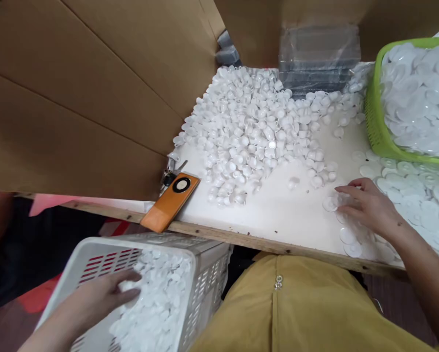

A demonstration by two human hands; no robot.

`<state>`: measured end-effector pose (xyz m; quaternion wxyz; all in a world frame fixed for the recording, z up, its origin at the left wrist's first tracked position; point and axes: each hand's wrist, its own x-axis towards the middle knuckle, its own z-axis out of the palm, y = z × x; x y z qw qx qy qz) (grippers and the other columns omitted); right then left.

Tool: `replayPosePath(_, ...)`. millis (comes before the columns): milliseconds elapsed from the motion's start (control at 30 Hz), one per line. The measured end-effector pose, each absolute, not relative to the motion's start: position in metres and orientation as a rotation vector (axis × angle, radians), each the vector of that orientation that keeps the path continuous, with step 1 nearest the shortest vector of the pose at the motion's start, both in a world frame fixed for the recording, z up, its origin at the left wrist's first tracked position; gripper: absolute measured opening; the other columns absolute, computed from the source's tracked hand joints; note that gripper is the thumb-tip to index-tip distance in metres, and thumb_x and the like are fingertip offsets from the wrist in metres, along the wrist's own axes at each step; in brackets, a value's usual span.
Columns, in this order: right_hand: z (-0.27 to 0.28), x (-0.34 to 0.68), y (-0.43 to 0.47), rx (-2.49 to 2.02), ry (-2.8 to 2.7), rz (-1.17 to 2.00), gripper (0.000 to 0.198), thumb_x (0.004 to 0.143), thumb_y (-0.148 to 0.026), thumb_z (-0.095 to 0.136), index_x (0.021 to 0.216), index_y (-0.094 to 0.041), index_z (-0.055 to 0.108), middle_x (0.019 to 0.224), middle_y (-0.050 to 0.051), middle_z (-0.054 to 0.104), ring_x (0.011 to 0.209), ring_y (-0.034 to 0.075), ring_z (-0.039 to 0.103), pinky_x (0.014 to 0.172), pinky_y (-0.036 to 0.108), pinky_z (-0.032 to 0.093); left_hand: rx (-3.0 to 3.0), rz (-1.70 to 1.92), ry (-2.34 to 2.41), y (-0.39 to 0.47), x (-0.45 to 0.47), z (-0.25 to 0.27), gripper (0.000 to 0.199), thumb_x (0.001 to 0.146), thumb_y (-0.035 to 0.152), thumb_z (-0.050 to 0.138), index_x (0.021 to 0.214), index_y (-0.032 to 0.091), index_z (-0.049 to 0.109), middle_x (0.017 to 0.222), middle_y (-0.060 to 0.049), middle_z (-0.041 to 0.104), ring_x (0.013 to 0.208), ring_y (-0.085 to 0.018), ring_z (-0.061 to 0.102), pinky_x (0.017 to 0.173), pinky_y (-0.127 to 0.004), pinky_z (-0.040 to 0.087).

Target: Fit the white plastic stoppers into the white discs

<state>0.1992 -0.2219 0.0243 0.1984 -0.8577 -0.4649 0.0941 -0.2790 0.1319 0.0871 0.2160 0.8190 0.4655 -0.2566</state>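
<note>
Directions refer to a clock face laid over the view, twelve o'clock at the far side. The flat white discs (425,210) lie at three to four o'clock, spread on the white tabletop (271,210). The right hand (373,208) is located at their near-centre edge, fingers curved and partly spread, fingertips at a disc; whether a disc is gripped cannot be determined. The left hand (102,293) is positioned at eight o'clock, thumb and fingers parted, with nothing visible between them. It is over a white slotted crate (192,274) containing small white pieces (153,298).

A broad pile of small white cups (241,127) extends from the centre toward twelve o'clock. A green basket (373,102) filled with white pieces stands at two to three o'clock. Plastic-wrapped grey packs (318,63) are stacked between one and two. An orange phone (168,205) lies toward eight, overhanging the wooden table edge; keys (168,177) lie just beside it. Cardboard (87,98) occupies ten o'clock.
</note>
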Motion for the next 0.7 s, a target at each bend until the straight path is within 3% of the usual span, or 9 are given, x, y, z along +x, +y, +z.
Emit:
replayPosePath(100, 0.014, 0.194, -0.223, -2.381, -1.484, 0.197, 0.029, 0.083, -0.033, 0.059, 0.109, -0.025, 0.068, 0.109, 0.010, 0.056, 0.085, 0.023, 0.059, 0.066, 0.034, 0.049, 2.366, -0.565, 1.469, 0.125, -0.280, 0.085, 0.029, 0.068, 0.060, 0.052, 0.077, 0.035, 0.066, 0.060, 0.010, 0.068, 0.066, -0.026, 0.067, 0.066, -0.038, 0.050)
replayPosePath(233, 0.012, 0.184, -0.216, -2.360, -1.564, 0.100, 0.024, 0.088, -0.031, 0.051, 0.100, -0.024, 0.071, 0.097, 0.009, 0.059, 0.084, 0.024, 0.060, 0.064, 0.033, 0.048, 2.484, -0.046, 1.213, 0.080, -0.156, 0.082, 0.038, 0.084, 0.052, 0.039, 0.097, 0.028, 0.066, 0.101, 0.000, 0.073, 0.091, -0.025, 0.067, 0.080, -0.035, 0.051)
replayPosePath(333, 0.013, 0.181, -0.215, -2.361, -1.537, 0.081, 0.024, 0.088, -0.031, 0.052, 0.103, -0.024, 0.069, 0.098, 0.009, 0.059, 0.082, 0.023, 0.060, 0.064, 0.033, 0.049, 2.420, 0.012, 0.808, 0.046, -0.045, 0.072, 0.039, 0.093, 0.043, 0.032, 0.109, 0.023, 0.062, 0.093, -0.003, 0.071, 0.081, -0.019, 0.067, 0.075, -0.029, 0.051)
replayPosePath(467, 0.014, 0.177, -0.215, -2.414, -1.442, 0.130, 0.028, 0.087, -0.031, 0.053, 0.112, -0.023, 0.065, 0.100, 0.009, 0.058, 0.084, 0.022, 0.061, 0.068, 0.033, 0.051, 2.588, -0.124, 0.647, 0.014, 0.047, 0.052, 0.038, 0.097, 0.041, 0.032, 0.114, 0.017, 0.057, 0.087, -0.009, 0.067, 0.083, -0.024, 0.066, 0.072, -0.032, 0.050)
replayPosePath(600, 0.019, 0.175, -0.215, -2.464, -1.483, 0.137, 0.028, 0.090, -0.028, 0.047, 0.110, -0.022, 0.065, 0.101, 0.011, 0.061, 0.086, 0.024, 0.061, 0.070, 0.035, 0.051, 2.743, -0.265, 0.496, 0.001, 0.063, 0.036, 0.033, 0.096, 0.038, 0.037, 0.110, 0.016, 0.058, 0.097, -0.011, 0.059, 0.072, -0.021, 0.063, 0.061, -0.030, 0.047)
replayPosePath(700, 0.026, 0.178, -0.217, -2.477, -1.411, 0.069, 0.030, 0.092, -0.028, 0.041, 0.104, -0.020, 0.067, 0.101, 0.013, 0.065, 0.090, 0.027, 0.062, 0.074, 0.038, 0.050, 2.747, -0.170, 0.375, 0.001, 0.047, 0.027, 0.027, 0.094, 0.029, 0.041, 0.113, 0.018, 0.058, 0.103, -0.010, 0.056, 0.074, -0.018, 0.062, 0.062, -0.029, 0.049)
